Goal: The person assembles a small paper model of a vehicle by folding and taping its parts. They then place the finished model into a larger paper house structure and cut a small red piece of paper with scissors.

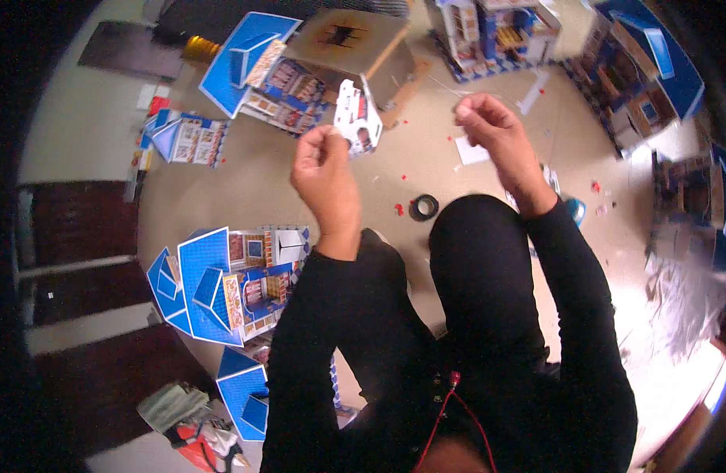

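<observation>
My left hand point(325, 171) pinches the lower left edge of a small white printed cardboard piece point(358, 118) with cut-outs and a folded flap. Off to the right, my right hand point(494, 133) is raised with its thumb and fingertips together; whether something thin is between them cannot be made out. Below that hand lies a white paper piece point(471, 151) on the floor. A roll of black tape point(425, 207) rests by my knee, with small red scraps point(399, 209) beside it.
Toy houses with blue roofs stand around me: at the upper left point(292, 88), left point(203, 284), top point(505, 35) and right point(641, 77). A cardboard box point(351, 41) sits ahead. Crumpled plastic sheeting point(682, 301) lies at the right.
</observation>
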Demonstrator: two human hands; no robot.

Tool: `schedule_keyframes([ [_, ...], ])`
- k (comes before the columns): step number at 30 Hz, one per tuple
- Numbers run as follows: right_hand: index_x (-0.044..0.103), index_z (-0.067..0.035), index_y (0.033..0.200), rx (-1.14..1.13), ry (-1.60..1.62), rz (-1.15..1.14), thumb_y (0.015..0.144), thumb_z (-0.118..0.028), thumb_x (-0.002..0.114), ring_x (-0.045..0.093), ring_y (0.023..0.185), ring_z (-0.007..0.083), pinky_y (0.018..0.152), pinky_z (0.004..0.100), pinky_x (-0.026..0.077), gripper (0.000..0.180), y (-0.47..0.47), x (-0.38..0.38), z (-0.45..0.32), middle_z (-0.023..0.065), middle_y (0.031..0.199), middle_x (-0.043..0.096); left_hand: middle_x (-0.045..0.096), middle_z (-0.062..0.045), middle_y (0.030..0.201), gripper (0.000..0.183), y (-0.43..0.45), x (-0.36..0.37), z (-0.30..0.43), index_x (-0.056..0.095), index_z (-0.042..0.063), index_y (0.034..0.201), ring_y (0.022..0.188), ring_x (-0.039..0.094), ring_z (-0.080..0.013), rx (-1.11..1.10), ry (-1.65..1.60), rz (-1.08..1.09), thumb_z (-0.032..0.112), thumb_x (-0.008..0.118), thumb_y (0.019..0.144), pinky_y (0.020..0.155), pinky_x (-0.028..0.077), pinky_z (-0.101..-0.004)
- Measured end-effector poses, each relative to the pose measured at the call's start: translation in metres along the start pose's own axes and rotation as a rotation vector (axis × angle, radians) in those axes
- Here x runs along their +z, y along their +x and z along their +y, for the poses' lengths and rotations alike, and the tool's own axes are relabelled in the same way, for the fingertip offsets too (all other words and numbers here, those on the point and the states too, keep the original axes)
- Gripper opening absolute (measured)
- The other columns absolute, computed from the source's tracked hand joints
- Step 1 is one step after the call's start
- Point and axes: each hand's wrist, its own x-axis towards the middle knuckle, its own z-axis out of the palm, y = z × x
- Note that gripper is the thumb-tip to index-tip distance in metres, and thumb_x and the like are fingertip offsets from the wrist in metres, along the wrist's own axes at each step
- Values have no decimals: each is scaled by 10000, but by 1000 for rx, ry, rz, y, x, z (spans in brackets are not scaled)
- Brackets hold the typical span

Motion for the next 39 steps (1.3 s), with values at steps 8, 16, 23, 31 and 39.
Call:
schedule_keyframes([
  [8,569,-21,1026,-201,161,-91,950,-84,594,554,796,57,743,212,460,103,-9,130,-57,-9,870,615,631,-2,863,53,-14,9,33,620,-5,940,766,562,-51,162,-142,119,37,596,919,692,456,-208],
  [16,484,-26,1253,-238,180,-64,937,-35,591,579,820,73,753,218,465,334,-29,160,-59,45,882,650,648,-19,903,51,-11,-22,38,620,-8,949,832,596,-78,280,-45,137,19,601,911,750,477,-229],
  [23,485,-9,1254,-265,252,-77,939,-29,584,585,825,76,756,224,472,330,-35,180,-53,48,891,653,653,-25,902,59,-10,-34,36,627,-8,954,856,597,-89,382,88,186,13,614,900,775,477,-244],
  [31,479,16,1245,-193,280,-44,929,-44,607,584,829,72,762,218,466,347,-37,179,-51,48,896,653,665,-44,874,117,-16,-38,45,666,70,907,877,586,-204,503,280,205,42,698,797,791,465,-342],
  [39,460,49,1216,-108,225,-11,911,-129,659,581,778,76,706,220,459,405,-37,168,-55,45,860,645,690,-14,853,174,-16,-35,48,673,106,903,833,599,-209,745,370,209,37,723,752,884,427,-367],
])
